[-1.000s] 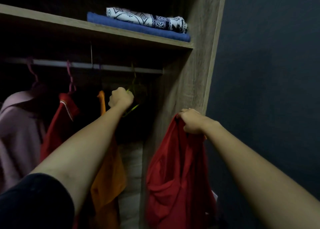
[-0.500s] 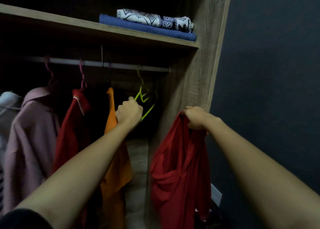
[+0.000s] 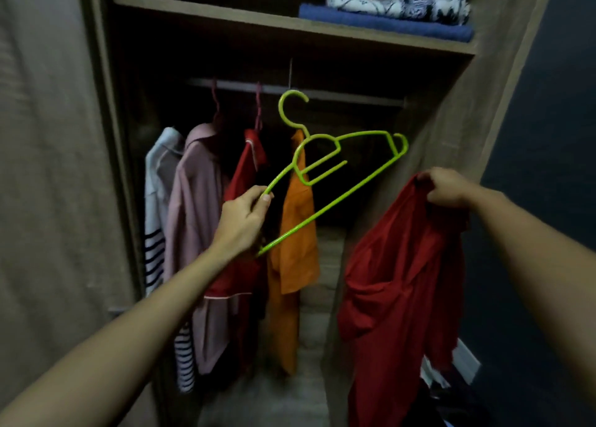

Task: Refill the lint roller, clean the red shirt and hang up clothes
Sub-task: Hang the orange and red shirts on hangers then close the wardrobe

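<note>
My left hand [image 3: 243, 220] grips the lower left corner of a lime green plastic hanger [image 3: 335, 158], which is off the rail and tilted in the air in front of the open wardrobe. My right hand [image 3: 446, 188] pinches the top of a red shirt [image 3: 400, 291] that hangs limp below it, in front of the wardrobe's right side panel. The hanger and the shirt are apart. No lint roller is in view.
On the metal rail [image 3: 354, 96] hang a striped white top [image 3: 158, 200], a pink shirt [image 3: 193, 200], a red garment [image 3: 248, 168] and an orange shirt [image 3: 295, 233]. Folded cloths [image 3: 387, 16] lie on the upper shelf [image 3: 225, 15]. A dark blue wall [image 3: 548, 168] stands at right.
My left hand has pulled the green hanger off the rail and out toward me. The right hand still holds up the red shirt. My view has shifted back and left.
</note>
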